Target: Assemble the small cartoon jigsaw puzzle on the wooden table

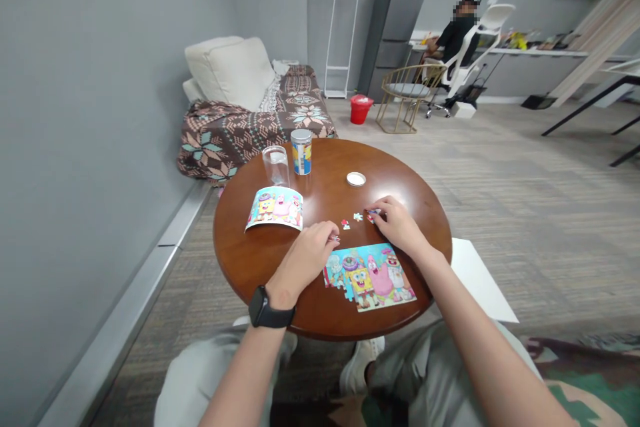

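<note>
A partly assembled cartoon jigsaw puzzle [373,277] lies near the table's front edge, its lower left corner open with a jagged border. Just above its upper left edge, my left hand [313,247] pinches a small puzzle piece [335,238] between thumb and fingertips. Beyond the puzzle to the right, my right hand [397,223] is closed at the fingertips on a puzzle piece [371,217], which they partly cover. Between the hands lie a loose red-and-white piece [345,224] and a pale blue piece [358,217].
On the round wooden table [325,193] stand a curved picture sheet [275,207], a clear glass [276,167] and a tin can [301,153]. A round lid [356,179] lies farther back. Beyond are a sofa [250,107], a red bin [360,109] and a seated person [455,37].
</note>
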`<state>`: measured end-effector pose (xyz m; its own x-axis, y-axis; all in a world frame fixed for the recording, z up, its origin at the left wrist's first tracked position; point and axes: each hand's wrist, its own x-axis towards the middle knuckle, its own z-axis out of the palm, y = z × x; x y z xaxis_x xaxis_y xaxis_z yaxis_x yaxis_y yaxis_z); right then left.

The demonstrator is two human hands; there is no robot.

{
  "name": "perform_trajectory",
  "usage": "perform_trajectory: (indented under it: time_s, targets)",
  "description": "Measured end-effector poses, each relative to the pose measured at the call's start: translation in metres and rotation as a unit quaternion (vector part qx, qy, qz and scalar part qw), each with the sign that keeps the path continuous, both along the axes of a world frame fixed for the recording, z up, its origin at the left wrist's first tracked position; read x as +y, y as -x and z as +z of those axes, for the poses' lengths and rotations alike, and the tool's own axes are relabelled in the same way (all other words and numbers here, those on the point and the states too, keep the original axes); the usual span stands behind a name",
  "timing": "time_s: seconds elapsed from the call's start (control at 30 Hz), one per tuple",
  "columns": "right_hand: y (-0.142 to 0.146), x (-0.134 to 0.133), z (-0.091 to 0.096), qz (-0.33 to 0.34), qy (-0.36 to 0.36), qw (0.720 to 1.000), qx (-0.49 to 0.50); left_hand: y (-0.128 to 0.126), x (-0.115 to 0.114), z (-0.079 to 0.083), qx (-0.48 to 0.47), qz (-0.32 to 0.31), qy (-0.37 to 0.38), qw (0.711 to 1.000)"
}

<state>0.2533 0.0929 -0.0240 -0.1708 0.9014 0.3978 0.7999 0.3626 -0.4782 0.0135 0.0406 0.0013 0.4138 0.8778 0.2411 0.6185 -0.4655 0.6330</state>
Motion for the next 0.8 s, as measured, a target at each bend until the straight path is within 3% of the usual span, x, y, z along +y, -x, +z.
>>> perform_trajectory:
  time_s: [0.1, 0.27, 0.57, 0.8]
  targets:
    - [0.007, -0.005, 0.003, 0.017, -0.039, 0.999, -0.020, 0.001, 0.001, 0.001, -0.032, 0.008, 0.001, 0.999]
    - [0.022, -0.018, 0.014, 0.150, -0.036, 0.987, -0.036, 0.004, 0.007, -0.002, -0.060, 0.018, -0.006, 0.998]
    - [0.042, -0.056, 0.026, 0.187, -0.031, 0.982, 0.004, 0.004, 0.005, -0.003, -0.065, 0.014, -0.010, 0.998]
    - [0.049, -0.063, 0.023, 0.211, -0.013, 0.977, 0.034, 0.003, 0.002, 0.005, -0.072, 0.000, 0.002, 0.997]
